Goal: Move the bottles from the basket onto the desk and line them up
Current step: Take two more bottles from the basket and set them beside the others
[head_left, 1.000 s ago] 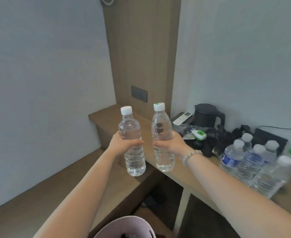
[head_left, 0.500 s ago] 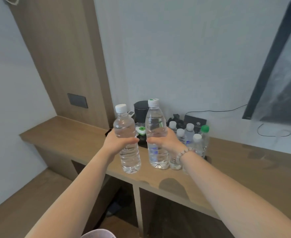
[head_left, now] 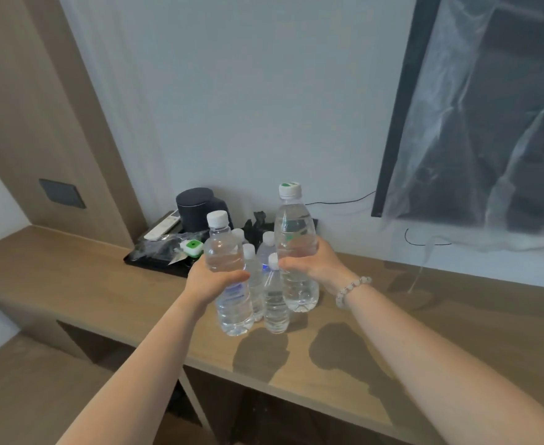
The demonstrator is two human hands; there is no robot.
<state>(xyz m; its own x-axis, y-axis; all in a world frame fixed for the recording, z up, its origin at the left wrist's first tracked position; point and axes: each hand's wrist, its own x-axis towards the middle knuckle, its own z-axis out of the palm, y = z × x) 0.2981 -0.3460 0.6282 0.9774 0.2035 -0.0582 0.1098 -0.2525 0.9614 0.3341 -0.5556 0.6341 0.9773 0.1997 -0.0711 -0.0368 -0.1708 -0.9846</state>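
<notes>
In each hand (head_left: 214, 281), a bottle (head_left: 228, 274).

bottles (head_left: 275, 293) before kettle (head_left: 196, 208), seemingly on desk (head_left: 71, 284)

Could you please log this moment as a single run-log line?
left hand: holds white-capped bottle | right hand: holds green-capped bottle | both above desk | bottle cluster standing behind

Clear, glossy ribbed plastic bottles (head_left: 232, 284) with matt white caps; matt wood-grain desk (head_left: 71, 284); matt black kettle (head_left: 196, 208) at 11 o'clock; crinkled glossy plastic sheet (head_left: 489, 123) at 2 o'clock
</notes>
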